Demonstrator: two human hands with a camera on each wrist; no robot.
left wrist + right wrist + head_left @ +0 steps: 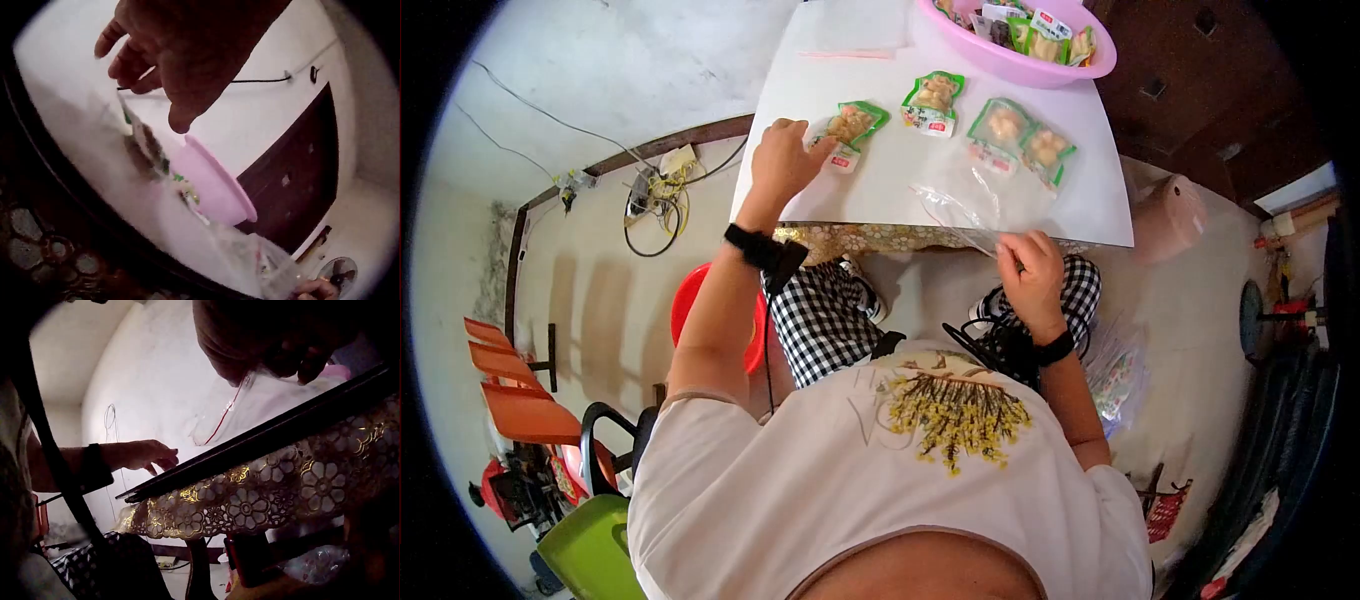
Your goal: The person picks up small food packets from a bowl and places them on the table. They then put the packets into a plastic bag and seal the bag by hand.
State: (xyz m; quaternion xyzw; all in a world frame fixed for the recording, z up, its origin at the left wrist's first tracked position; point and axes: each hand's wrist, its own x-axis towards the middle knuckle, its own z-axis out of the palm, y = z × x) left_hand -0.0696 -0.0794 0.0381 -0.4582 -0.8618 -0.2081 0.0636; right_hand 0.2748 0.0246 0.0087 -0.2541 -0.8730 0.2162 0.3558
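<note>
My right hand (1032, 280) pinches the edge of a clear zip bag (970, 200) at the front of the white table. The red seal line (225, 419) of the bag shows in the right wrist view. Two green-edged snack packets (1006, 124) lie at the bag's far end, overlapped by the clear plastic. My left hand (785, 160) is over the table's left side, thumb apart from loosely bent fingers, right beside another snack packet (850, 125). A third spot, mid-table, has a single packet (933, 100) lying flat.
A pink basin (1000, 62) full of packets stands at the table's far right. Flat clear plastic (855, 35) lies at the far left of the white table (880, 190). Below the front edge hangs a floral cloth (244, 503). A red stool (690, 305) is on the floor.
</note>
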